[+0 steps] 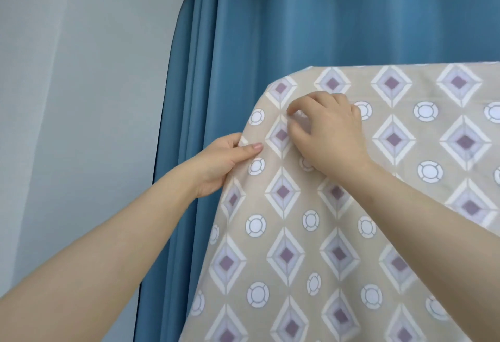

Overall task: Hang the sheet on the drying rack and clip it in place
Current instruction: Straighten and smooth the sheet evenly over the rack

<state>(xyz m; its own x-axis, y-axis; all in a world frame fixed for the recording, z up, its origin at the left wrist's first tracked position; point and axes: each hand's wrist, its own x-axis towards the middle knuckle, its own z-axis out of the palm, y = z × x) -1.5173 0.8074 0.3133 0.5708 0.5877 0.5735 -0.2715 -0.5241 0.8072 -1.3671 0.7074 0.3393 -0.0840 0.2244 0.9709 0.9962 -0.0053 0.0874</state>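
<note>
Here we are up at the top left corner of the sheet (351, 233), beige with purple diamonds and white rings. It's draped over something hidden beneath, its top edge running level just above the right grip (327, 130) and the cloth falling away below both arms. The left grip (224, 163) grasps the sheet's left edge, thumb (251, 148) flat on the patterned front and the fingers tucked out of sight behind the fabric. Just up and to the right of it, close but not touching, the right grip is clenched on the face of the sheet, knuckles up, forefinger and thumb pinching at the cloth. There's a pale blur between those fingertips, too unclear to name. Beyond both grips hangs a blue curtain (297, 17) in long folds, and off to the left of the left grip is a plain grey wall (67, 71).
</note>
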